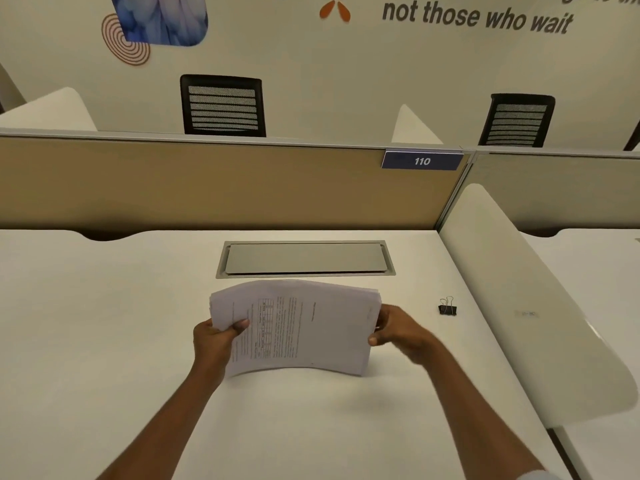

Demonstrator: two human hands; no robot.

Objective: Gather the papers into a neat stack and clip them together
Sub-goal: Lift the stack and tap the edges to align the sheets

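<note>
1. Papers [298, 329] stand gathered in a stack near the middle of the white desk [104, 341], held between both hands, the lower edge at or just above the desktop; whether it touches is unclear.
2. The left hand [216, 341] grasps the stack's left edge, thumb across the printed front sheet, its fingers hidden behind the pages.
3. The right hand [398, 332] grips the right edge, slightly blurred; its thumb shows at the front, the other fingers mostly concealed behind the sheets.
4. The stack bows, its top edge arching away, with the sheet edges a little uneven at the upper left corner.
5. Print on the front sheet, a table and text blocks, is too small to read.
6. A black binder clip [447, 307] rests on the desk to the right of the right hand, apart from the papers, its wire handles up.
7. Behind the stack lies a closed grey cable hatch [304, 258], then the tan partition [173, 185] bearing a "110" label [421, 161].
8. Wall lettering at top right is cut off by the frame.
</note>
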